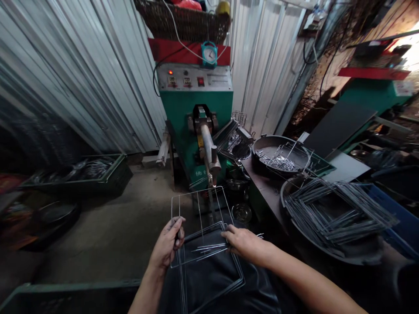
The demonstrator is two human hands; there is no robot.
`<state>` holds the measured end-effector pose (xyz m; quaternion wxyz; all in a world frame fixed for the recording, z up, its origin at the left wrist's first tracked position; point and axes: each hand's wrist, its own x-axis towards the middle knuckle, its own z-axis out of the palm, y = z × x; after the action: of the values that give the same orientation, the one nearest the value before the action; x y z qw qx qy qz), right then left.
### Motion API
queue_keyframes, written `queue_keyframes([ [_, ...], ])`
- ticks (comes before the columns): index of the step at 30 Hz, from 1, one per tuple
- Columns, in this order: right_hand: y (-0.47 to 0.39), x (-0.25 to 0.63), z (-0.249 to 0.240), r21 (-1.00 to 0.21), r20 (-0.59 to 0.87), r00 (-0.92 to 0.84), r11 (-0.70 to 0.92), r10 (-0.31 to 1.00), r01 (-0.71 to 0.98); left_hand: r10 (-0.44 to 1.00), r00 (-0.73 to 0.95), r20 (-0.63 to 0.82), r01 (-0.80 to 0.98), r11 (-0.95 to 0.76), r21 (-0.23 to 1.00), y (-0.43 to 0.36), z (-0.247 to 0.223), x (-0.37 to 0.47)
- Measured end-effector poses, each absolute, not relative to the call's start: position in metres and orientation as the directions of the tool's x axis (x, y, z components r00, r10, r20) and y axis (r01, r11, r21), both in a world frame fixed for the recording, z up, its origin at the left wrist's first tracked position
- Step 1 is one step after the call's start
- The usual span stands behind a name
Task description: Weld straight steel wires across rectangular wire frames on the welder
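Observation:
In my left hand (170,242) is the left side of a thin rectangular wire frame (198,201) with crossbars; the fingers are closed round it. The frame's far edge reaches the tip of the spot welder's electrode arm (209,148), where a small glow shows. My right hand (244,244) is closed on several short wire rods (211,249), near the frame's right side; whether it also grips the frame I cannot tell. More rectangular wire frames (240,281) lie below, across a dark apron on my lap (209,288).
The green welding machine (176,109) stands ahead with a lit panel and a small clock (209,54). On the right bench are a round pan (309,155) of short wires and a larger pan (347,257) of stacked frames. A green crate (124,176) sits on the left floor.

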<state>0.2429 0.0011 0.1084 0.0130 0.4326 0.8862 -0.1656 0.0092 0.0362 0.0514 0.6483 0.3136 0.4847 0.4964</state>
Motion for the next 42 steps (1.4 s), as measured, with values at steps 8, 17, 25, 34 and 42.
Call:
queue_keyframes([
  [8,0.005,0.243,0.109,-0.255,-0.159,-0.633,0.588,0.758,0.768,0.948,0.032,-0.317,-0.341,0.309,0.888,0.040,0.054,0.011],
  [17,0.005,0.245,0.088,-0.224,-0.088,-0.653,0.624,0.752,0.749,0.955,-0.017,-0.295,-0.327,0.273,0.905,0.042,0.046,0.010],
  [25,0.062,0.263,0.071,-0.766,0.385,-0.069,0.360,0.921,0.532,0.963,-0.060,-0.263,-0.384,0.221,0.897,0.084,0.055,0.013],
  [34,0.180,0.240,0.072,-0.958,-0.276,-0.063,-0.280,0.959,-0.067,0.975,-0.087,-0.203,-0.352,0.161,0.922,0.150,0.065,0.010],
  [42,0.208,0.221,0.073,-0.973,-0.223,-0.147,-0.230,0.964,-0.031,0.975,-0.058,-0.215,-0.330,0.184,0.926,0.182,0.071,0.002],
])
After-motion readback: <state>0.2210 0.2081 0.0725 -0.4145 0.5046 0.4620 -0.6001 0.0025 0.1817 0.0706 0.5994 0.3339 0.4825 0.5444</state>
